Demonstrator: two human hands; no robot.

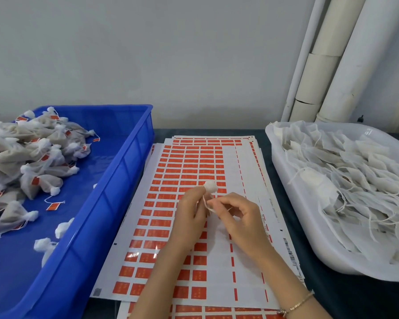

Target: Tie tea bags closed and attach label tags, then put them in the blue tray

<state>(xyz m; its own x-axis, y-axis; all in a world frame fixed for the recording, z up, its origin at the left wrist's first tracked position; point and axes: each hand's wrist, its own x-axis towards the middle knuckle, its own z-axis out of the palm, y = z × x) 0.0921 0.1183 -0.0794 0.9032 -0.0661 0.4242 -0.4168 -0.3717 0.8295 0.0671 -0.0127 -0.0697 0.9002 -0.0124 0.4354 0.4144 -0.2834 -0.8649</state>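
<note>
My left hand (189, 210) grips a white tea bag (210, 186) over the label sheets; only the bag's gathered top shows above the fingers. My right hand (236, 216) pinches the bag's white string (206, 204) just right of the left hand. Sheets of red label tags (187, 171) lie under both hands, with several tags peeled off on the right side. The blue tray (127, 176) stands at the left and holds a pile of tied, tagged tea bags (32, 162).
A white tray (293, 203) at the right holds many flat, untied tea bags with loose strings (355, 176). White pipes (327, 65) run up the wall at the back right. The table top is dark. A thin bracelet (300, 301) is on my right wrist.
</note>
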